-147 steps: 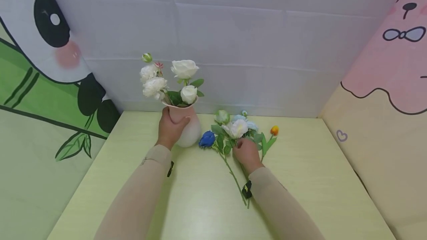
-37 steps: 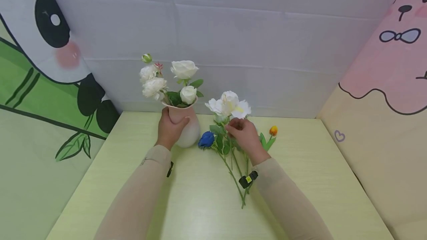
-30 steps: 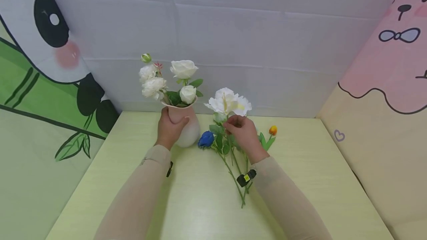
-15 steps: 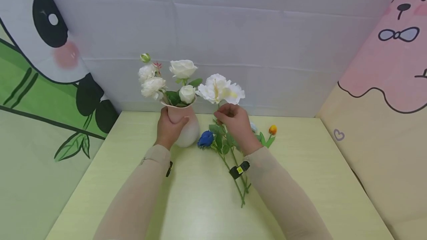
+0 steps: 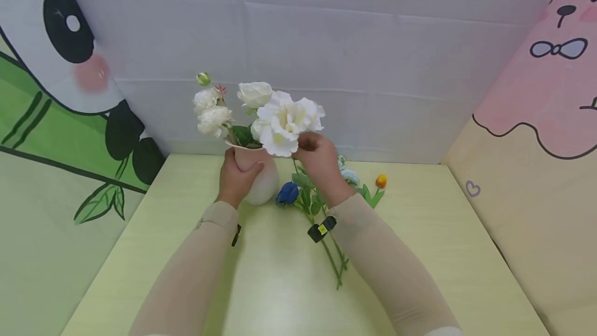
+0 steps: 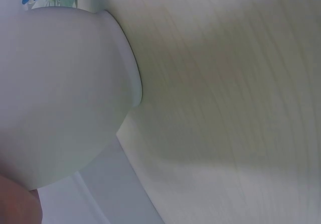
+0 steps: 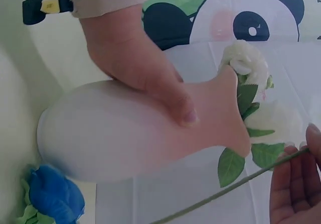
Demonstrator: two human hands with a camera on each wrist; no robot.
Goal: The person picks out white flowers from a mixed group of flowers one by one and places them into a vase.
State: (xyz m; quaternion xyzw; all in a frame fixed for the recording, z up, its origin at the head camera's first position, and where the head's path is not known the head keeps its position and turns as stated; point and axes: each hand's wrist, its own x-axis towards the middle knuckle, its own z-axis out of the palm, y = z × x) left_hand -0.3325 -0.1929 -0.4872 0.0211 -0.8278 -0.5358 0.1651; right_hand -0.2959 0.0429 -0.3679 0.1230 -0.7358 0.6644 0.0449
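My left hand [image 5: 238, 178] grips the neck of a pink-and-white vase [image 5: 262, 185] standing on the table. White flowers [image 5: 214, 118] and green leaves rise from its mouth. With my right hand [image 5: 319, 162] I pinch the stem of a large white flower [image 5: 284, 121], whose bloom hangs at the right side of the mouth, in front of a white rose. In the right wrist view the stem [image 7: 215, 196] slants past the outside of the vase. A blue rose [image 5: 287, 193] lies beside the vase's base; the left wrist view shows mostly the vase's white lower body [image 6: 65, 88].
On the table [image 5: 261, 284], green stems [image 5: 333, 258] lie under my right forearm. Pale blue flowers [image 5: 350, 176] and an orange tulip [image 5: 381, 181] lie to the right. A grey cloth wall [image 5: 373, 66] stands behind, with printed panels at both sides.
My right hand has picked the large white flower out of the lying bunch, lifted it and carried it left to the vase's mouth. My left hand stays on the vase.
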